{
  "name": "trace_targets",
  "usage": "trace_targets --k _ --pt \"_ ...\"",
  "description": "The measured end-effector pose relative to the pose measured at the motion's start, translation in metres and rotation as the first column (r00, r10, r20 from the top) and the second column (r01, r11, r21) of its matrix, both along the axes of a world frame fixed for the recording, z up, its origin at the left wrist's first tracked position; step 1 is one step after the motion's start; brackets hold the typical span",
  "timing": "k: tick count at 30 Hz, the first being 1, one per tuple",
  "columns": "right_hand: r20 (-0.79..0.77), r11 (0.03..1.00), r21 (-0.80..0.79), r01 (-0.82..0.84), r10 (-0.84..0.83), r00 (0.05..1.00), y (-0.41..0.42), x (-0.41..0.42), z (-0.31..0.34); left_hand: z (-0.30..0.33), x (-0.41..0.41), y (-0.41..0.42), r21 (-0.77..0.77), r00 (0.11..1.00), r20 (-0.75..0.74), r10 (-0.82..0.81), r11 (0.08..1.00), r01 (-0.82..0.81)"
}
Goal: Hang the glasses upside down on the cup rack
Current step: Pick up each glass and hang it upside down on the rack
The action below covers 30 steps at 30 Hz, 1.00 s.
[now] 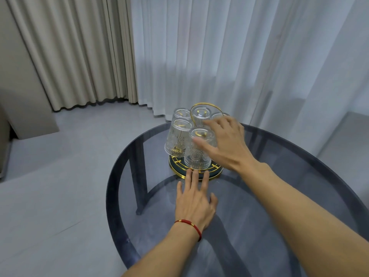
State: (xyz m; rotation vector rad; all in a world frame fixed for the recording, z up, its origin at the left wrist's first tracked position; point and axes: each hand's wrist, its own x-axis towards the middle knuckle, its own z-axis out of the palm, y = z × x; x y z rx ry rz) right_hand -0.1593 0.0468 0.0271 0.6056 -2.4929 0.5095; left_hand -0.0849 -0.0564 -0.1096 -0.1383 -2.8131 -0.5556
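While your left hand [194, 200] lies flat, fingers spread, on the glass table [279, 196] touching the cup rack [196, 173] rim, five glasses [199, 150] hang upside down on it — your right hand [225, 142] hovers open beside them, gripping nothing.

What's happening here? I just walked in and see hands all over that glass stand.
A person is loading glasses onto a gold cup rack on a round glass table. Five glasses show, all upside down on the rack. The right hand is open beside the nearest glass, fingers spread, not closed on it. The left hand lies flat on the table, its fingertips at the rack's base rim. No loose glasses are visible on the table.
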Motion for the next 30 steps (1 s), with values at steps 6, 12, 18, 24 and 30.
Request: trace_targets --k 6,12,18,24,30 --pt "0.110 0.844 -0.514 0.153 -0.112 0.988 0.033 0.002 -0.015 -0.003 0.001 0.002 -0.019 1.000 -0.005 0.007 1.000 -0.007" --pt "0.204 0.901 -0.430 0.060 0.032 0.978 0.040 -0.005 -0.014 -0.001 0.002 0.003 -0.030 1.000 0.001 0.008 1.000 -0.008" --pt "0.180 0.955 -0.292 0.049 0.004 0.984 0.037 -0.014 -0.011 0.000 0.001 0.002 -0.053 1.000 0.015 0.011 0.999 -0.011" --pt "0.172 0.963 -0.264 0.049 -0.003 0.985 0.055 -0.013 -0.010 -0.001 -0.001 0.001 -0.047 1.000 0.024 0.010 0.999 -0.009" --pt "0.192 0.984 -0.171 0.043 -0.010 0.981 0.060 -0.014 -0.008 -0.002 -0.001 0.000 -0.046 0.999 0.038 0.004 0.999 -0.003"
